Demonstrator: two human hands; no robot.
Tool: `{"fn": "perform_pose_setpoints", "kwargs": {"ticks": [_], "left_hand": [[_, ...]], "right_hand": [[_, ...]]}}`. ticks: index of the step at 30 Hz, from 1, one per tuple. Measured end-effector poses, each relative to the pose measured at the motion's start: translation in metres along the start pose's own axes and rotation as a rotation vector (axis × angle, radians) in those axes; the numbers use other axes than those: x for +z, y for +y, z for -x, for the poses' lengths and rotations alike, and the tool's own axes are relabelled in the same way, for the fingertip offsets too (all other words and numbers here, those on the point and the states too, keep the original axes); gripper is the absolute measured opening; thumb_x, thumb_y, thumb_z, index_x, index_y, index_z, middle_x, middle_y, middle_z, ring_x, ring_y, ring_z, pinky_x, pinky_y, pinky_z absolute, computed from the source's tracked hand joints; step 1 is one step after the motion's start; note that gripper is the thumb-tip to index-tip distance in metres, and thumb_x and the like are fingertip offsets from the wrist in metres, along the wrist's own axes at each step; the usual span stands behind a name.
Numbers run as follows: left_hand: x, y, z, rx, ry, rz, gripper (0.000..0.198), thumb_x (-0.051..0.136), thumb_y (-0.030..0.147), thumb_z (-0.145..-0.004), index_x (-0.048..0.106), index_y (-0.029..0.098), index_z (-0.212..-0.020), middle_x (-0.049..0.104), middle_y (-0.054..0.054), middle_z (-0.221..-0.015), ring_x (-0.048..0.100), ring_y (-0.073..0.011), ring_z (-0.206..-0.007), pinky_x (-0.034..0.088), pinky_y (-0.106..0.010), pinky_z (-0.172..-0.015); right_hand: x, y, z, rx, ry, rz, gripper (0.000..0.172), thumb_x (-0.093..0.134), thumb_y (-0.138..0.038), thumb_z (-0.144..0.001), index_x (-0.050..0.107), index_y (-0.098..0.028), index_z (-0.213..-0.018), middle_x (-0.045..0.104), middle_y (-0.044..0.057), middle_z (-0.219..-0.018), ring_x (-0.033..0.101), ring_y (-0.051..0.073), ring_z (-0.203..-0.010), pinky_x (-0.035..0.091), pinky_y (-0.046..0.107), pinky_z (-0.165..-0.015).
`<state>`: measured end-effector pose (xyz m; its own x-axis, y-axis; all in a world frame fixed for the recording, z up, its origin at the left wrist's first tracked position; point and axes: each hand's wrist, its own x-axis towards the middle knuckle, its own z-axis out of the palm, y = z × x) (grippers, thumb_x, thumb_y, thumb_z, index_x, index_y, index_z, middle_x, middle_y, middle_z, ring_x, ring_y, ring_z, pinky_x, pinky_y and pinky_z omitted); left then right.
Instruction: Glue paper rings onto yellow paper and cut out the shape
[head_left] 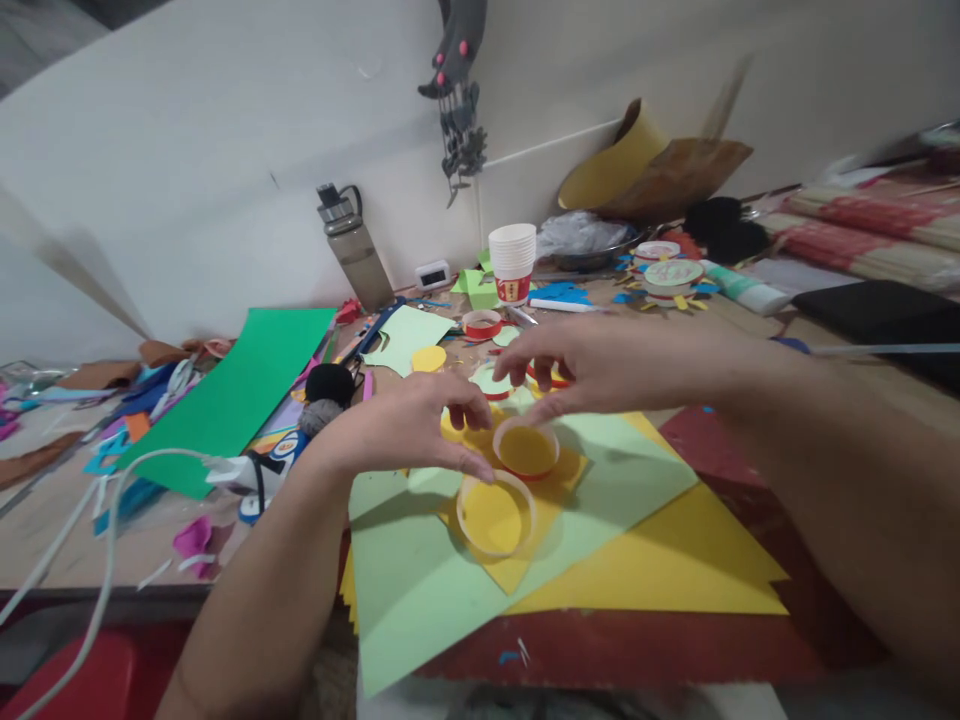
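Two shallow rings, apparently cut from paper cups, sit on a yellow paper piece (511, 574). The nearer ring (534, 515) has a pale rim; the farther ring (556, 450) shows a red band low on its outside. My left hand (420, 428) is open, its thumb tip at the near ring's back rim and its fingers bent loosely above the yellow paper; whether the thumb touches is unclear. My right hand (585, 365) is open too, thumb and fingers apart, hovering just behind the farther ring. Under the yellow piece lies a light green sheet (427, 610).
Larger yellow sheets (675, 570) lie beneath the green one. Behind stand stacked paper cups (513, 250) and a tilted water bottle (356, 250). At left are a dark green sheet (240, 390) and a white cable (112, 540). Decorated cup pieces (673, 280) sit back right.
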<state>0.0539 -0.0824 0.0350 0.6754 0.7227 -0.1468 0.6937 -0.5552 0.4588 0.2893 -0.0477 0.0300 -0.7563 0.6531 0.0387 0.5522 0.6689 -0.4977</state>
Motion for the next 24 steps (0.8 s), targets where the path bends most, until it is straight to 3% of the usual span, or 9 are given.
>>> {"fn": "perform_pose_setpoints", "kwargs": {"ticks": [3, 6, 12, 16, 24], "left_hand": [[-0.001, 0.003, 0.006, 0.031, -0.093, -0.001, 0.047, 0.079, 0.053, -0.065, 0.069, 0.023, -0.1, 0.069, -0.003, -0.097, 0.059, -0.0171, -0.084, 0.043, -0.028, -0.075], [0.003, 0.006, 0.008, 0.041, -0.163, 0.006, 0.058, 0.083, 0.052, -0.06, 0.065, 0.023, -0.107, 0.067, -0.003, -0.104, 0.06, -0.0187, -0.087, 0.043, -0.027, -0.075], [0.013, 0.008, 0.008, 0.06, -0.198, -0.032, 0.061, 0.083, 0.05, -0.061, 0.058, 0.021, -0.108, 0.064, -0.004, -0.106, 0.061, -0.02, -0.089, 0.042, -0.026, -0.069], [0.013, 0.011, 0.008, 0.064, -0.2, -0.038, 0.054, 0.082, 0.045, -0.065, 0.056, 0.021, -0.106, 0.064, -0.004, -0.107, 0.06, -0.0196, -0.091, 0.042, -0.026, -0.069], [0.014, 0.009, 0.007, 0.05, -0.216, -0.052, 0.05, 0.081, 0.044, -0.066, 0.056, 0.021, -0.102, 0.065, -0.003, -0.104, 0.06, -0.0178, -0.088, 0.041, -0.025, -0.069]], "right_hand": [[0.005, 0.0, 0.003, -0.002, -0.137, 0.021, 0.067, 0.071, -0.055, -0.065, 0.061, -0.031, -0.128, 0.069, 0.006, -0.118, 0.065, 0.029, -0.095, 0.048, 0.036, -0.072], [0.01, -0.005, 0.004, -0.009, -0.188, 0.031, 0.075, 0.074, -0.051, -0.062, 0.057, -0.031, -0.132, 0.063, 0.007, -0.129, 0.063, 0.032, -0.105, 0.049, 0.039, -0.077], [0.018, -0.009, 0.0, 0.027, -0.302, 0.036, 0.065, 0.075, -0.046, -0.062, 0.06, -0.029, -0.123, 0.066, 0.006, -0.113, 0.064, 0.029, -0.094, 0.048, 0.036, -0.069], [0.021, -0.005, -0.002, -0.011, -0.293, 0.049, 0.047, 0.072, -0.043, -0.066, 0.065, -0.028, -0.11, 0.066, 0.005, -0.102, 0.062, 0.026, -0.087, 0.046, 0.034, -0.068], [0.011, 0.0, 0.001, 0.037, -0.185, 0.116, 0.056, 0.071, -0.044, -0.066, 0.064, -0.027, -0.119, 0.068, 0.007, -0.109, 0.064, 0.028, -0.089, 0.045, 0.035, -0.068]]}}
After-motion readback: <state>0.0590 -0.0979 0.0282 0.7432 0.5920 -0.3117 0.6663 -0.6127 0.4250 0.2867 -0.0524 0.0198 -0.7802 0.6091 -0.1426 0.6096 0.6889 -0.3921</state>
